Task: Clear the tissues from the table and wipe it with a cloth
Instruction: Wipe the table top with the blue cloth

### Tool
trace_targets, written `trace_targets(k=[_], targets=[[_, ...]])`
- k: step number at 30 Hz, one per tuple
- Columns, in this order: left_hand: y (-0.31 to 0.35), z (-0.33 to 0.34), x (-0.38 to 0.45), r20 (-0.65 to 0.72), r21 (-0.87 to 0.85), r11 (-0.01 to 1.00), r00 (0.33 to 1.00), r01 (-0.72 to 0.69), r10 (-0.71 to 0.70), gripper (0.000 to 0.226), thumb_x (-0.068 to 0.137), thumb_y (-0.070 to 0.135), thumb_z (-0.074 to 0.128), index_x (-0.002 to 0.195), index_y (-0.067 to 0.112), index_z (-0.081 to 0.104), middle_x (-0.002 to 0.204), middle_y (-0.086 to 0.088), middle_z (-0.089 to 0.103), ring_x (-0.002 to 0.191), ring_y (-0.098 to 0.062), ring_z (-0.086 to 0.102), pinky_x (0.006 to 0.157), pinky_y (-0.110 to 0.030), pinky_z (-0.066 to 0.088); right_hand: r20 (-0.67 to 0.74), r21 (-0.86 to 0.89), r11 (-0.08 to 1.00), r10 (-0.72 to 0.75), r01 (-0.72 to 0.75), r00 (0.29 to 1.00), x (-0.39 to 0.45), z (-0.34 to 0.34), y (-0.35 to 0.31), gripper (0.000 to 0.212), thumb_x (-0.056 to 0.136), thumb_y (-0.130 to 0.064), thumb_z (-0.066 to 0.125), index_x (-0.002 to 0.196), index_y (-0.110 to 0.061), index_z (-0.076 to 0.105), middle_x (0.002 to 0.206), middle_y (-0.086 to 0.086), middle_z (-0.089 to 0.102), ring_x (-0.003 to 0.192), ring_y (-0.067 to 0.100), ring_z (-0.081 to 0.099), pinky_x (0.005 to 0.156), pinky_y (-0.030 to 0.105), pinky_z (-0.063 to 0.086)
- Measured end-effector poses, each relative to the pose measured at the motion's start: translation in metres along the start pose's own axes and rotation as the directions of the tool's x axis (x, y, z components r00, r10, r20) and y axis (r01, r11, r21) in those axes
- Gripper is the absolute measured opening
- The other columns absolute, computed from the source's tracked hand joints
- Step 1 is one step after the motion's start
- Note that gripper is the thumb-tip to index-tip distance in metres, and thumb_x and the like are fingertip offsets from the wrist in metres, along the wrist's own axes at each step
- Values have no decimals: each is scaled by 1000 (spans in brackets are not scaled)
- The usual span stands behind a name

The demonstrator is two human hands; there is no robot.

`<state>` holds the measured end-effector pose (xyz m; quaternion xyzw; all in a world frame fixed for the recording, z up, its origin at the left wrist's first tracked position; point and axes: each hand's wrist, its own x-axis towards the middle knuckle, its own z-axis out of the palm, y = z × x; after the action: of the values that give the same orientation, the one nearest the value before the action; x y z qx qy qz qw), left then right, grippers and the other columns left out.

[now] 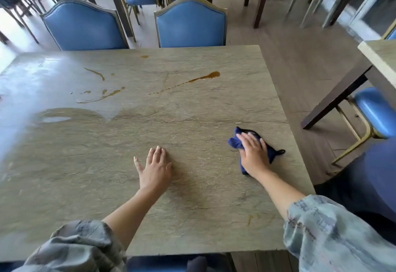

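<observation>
A grey-green stone table (pixel 107 186) fills the view. My right hand (pixel 254 154) presses flat on a crumpled dark blue cloth (pixel 237 139) near the table's right edge, fingers straight. My left hand (pixel 155 168) rests open on the bare tabletop, a little left of the cloth. Brown liquid streaks (pixel 205 77) and smaller brown splashes (pixel 100 96) lie on the far half of the table. A small brown mark (pixel 249 219) sits near the front right. No tissues are in view.
Two blue padded chairs (pixel 190 23) stand at the table's far side. A second table (pixel 381 57) and a blue chair (pixel 375 113) stand to the right across a strip of wooden floor. A pale wet patch (pixel 55 119) shows at the left.
</observation>
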<state>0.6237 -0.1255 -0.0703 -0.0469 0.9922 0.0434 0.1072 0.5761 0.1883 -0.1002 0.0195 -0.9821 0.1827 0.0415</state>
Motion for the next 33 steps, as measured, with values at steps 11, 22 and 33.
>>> trace_targets(k=[11, 22, 33], targets=[[6, 14, -53, -70, -176, 971, 986, -160, 150, 65, 96, 57, 23, 150, 22, 21, 161, 4, 3, 146, -11, -13, 115, -55, -10, -284, 105, 911, 413, -400, 865, -100, 9, -24, 48, 88, -28, 34, 124, -10, 59, 130, 12, 59, 125, 31, 51, 100, 55, 33], [-46, 41, -106, -138, -180, 973, 983, -145, 121, 58, 92, 42, 23, 138, 18, 49, 152, -1, 35, 144, -15, 19, 113, -61, 12, 24, 103, 983, -154, 150, 988, -150, 50, -160, 48, 82, -28, 48, 129, -22, 51, 134, 0, 57, 127, 22, 50, 106, 42, 23], [-44, 30, -108, -21, -118, 981, 989, -151, 149, 62, 96, 49, 14, 150, 21, 25, 160, 1, 10, 148, -17, -3, 116, -59, -2, 52, 9, 958, -286, 286, 957, -179, -5, -37, 52, 87, -29, 47, 138, -23, 44, 142, 1, 50, 133, 20, 42, 109, 41, 24]])
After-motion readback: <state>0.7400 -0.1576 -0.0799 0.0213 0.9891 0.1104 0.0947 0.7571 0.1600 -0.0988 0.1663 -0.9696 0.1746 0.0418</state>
